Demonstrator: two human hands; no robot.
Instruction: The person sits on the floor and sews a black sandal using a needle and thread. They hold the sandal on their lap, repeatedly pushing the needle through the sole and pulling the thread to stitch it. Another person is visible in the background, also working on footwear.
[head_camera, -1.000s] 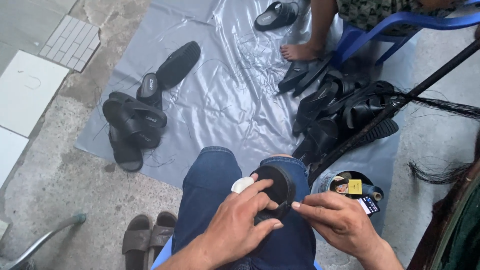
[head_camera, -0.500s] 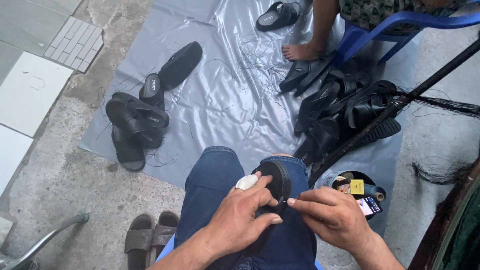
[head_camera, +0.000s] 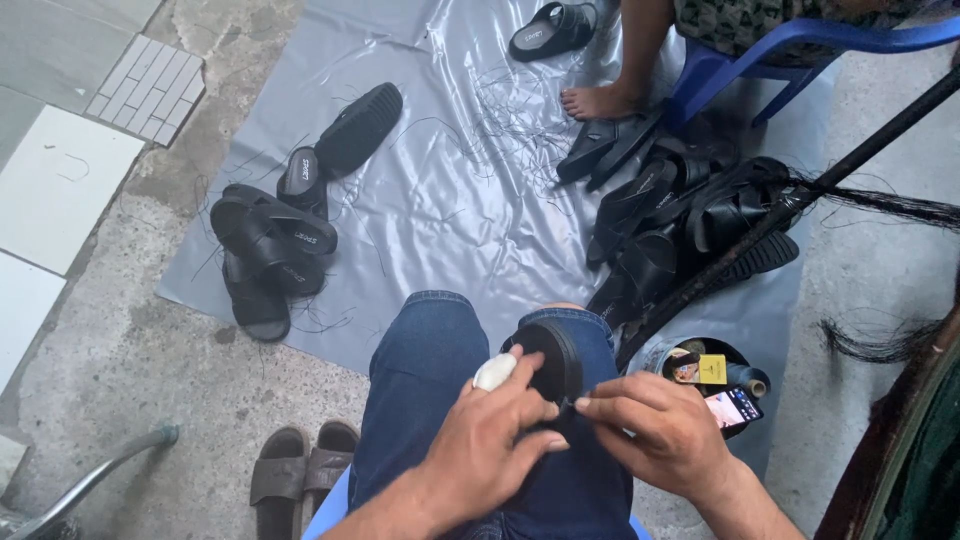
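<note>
A black sandal (head_camera: 552, 358) rests on my blue-jeaned knees (head_camera: 430, 370). My left hand (head_camera: 485, 440) wraps over its near side, with a white bandage on one fingertip. My right hand (head_camera: 660, 435) pinches at the sandal's near edge, fingertips meeting those of the left hand; what it pinches is too small to tell.
A grey plastic sheet (head_camera: 450, 200) covers the concrete floor. A small heap of black sandals (head_camera: 270, 250) lies at its left, a bigger heap (head_camera: 690, 215) at its right. Another person's bare foot (head_camera: 600, 100) rests by a blue chair (head_camera: 740, 60). A round tub (head_camera: 715, 375) holds small items.
The sandal has tipped lower against my knee, and my two hands have closed together at its near edge. The view has shifted slightly.
</note>
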